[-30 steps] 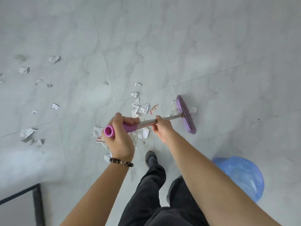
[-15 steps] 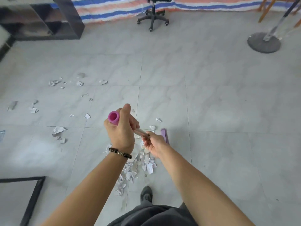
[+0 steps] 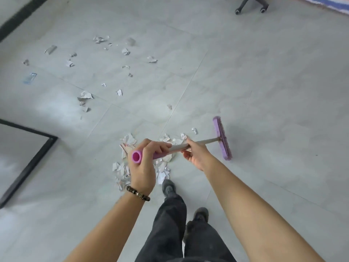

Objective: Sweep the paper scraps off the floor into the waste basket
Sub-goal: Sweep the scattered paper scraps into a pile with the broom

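Grey tile floor (image 3: pixel 264 91), paper scraps (image 3: pixel 124 171) piled near feet, more scattered far left. Left hand (image 3: pixel 143 165) and right hand (image 3: pixel 196 154) both grip broom (image 3: pixel 221 138).

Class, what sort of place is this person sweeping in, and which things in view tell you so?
Probably an indoor office or workroom, though that is a guess. The floor is laid in large pale tiles, and the wheeled base of a swivel chair shows at the far edge.

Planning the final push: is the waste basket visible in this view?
No, nowhere in frame; the floor holds the broom, paper scraps and a chair base.
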